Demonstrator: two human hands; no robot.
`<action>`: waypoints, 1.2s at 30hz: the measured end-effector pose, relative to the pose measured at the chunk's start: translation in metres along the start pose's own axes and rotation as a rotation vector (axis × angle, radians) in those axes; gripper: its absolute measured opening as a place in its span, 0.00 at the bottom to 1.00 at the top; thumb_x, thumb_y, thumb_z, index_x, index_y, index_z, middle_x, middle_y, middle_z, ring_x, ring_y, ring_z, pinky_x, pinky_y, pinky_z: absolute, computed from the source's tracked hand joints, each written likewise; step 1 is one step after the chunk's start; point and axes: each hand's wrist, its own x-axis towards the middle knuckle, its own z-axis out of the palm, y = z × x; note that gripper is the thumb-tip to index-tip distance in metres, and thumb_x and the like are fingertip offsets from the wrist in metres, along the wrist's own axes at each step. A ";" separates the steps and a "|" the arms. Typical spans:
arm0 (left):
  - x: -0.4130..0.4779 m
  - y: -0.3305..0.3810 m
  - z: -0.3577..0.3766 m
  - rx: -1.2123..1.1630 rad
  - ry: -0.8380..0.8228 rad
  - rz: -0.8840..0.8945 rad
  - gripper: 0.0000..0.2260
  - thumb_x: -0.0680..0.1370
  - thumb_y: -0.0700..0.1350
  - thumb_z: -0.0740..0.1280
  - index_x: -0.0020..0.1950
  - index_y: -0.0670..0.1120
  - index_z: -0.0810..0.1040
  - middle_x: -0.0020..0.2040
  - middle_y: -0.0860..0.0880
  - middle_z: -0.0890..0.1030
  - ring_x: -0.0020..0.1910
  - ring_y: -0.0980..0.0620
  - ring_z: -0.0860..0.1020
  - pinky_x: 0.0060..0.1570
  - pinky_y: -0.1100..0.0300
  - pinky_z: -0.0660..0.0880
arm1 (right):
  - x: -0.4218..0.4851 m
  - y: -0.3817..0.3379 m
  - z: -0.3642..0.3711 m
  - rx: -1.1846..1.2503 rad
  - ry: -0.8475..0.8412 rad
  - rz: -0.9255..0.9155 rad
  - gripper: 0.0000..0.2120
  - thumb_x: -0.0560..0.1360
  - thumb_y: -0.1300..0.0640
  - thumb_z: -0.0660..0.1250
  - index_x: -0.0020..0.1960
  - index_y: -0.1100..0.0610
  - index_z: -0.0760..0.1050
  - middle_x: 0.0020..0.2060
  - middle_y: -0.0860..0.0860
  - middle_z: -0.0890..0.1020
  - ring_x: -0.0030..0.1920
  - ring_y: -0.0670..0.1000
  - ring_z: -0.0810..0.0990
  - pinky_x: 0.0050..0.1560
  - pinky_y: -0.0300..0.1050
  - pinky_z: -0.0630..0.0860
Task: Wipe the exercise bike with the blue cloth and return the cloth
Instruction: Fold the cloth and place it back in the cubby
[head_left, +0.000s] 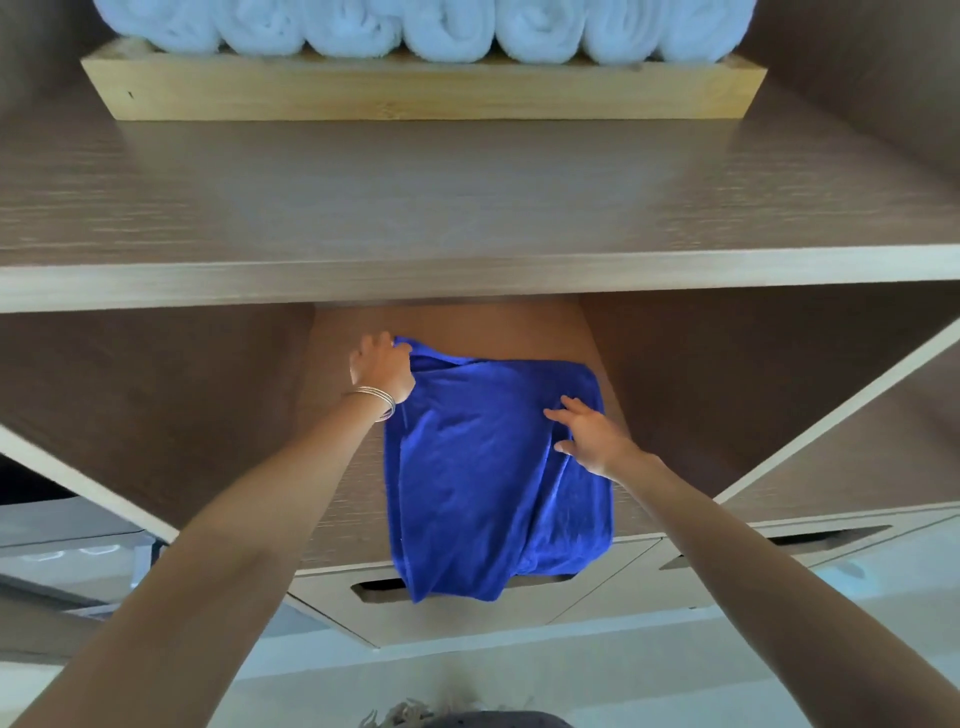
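The blue cloth (483, 478) lies spread on the lower shelf (343, 499) of a wooden cabinet, its near edge hanging over the shelf front. My left hand (382, 369), with thin bangles at the wrist, pinches the cloth's far left corner. My right hand (587, 434) rests flat on the cloth's right side with fingers spread. The exercise bike is not in view.
Above is a wide wooden shelf (467, 208) holding a light wooden tray (415, 93) with several rolled white towels (447, 31). Below the cloth, drawer fronts (447, 616) with cut-out slots face me. Slanted wooden side panels (156, 395) flank the lower shelf.
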 end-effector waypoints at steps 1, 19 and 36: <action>0.001 0.004 -0.001 -0.020 0.016 0.009 0.19 0.77 0.40 0.60 0.68 0.50 0.71 0.66 0.43 0.69 0.65 0.41 0.66 0.63 0.50 0.66 | 0.000 0.000 -0.002 -0.008 -0.004 0.005 0.26 0.78 0.59 0.62 0.74 0.54 0.57 0.76 0.56 0.52 0.76 0.55 0.49 0.72 0.46 0.53; 0.011 -0.001 -0.024 -0.398 0.101 -0.131 0.06 0.78 0.40 0.63 0.51 0.37 0.76 0.54 0.35 0.79 0.53 0.34 0.77 0.47 0.50 0.73 | 0.021 0.002 -0.011 -0.002 -0.039 0.030 0.28 0.78 0.65 0.60 0.75 0.56 0.54 0.76 0.57 0.50 0.76 0.56 0.47 0.73 0.46 0.50; -0.085 0.024 0.016 -0.013 -0.487 0.316 0.49 0.69 0.66 0.67 0.77 0.52 0.42 0.78 0.44 0.38 0.76 0.39 0.38 0.73 0.42 0.46 | -0.008 -0.003 -0.008 -0.029 -0.089 0.000 0.26 0.80 0.59 0.57 0.75 0.58 0.52 0.76 0.54 0.49 0.76 0.53 0.47 0.73 0.46 0.50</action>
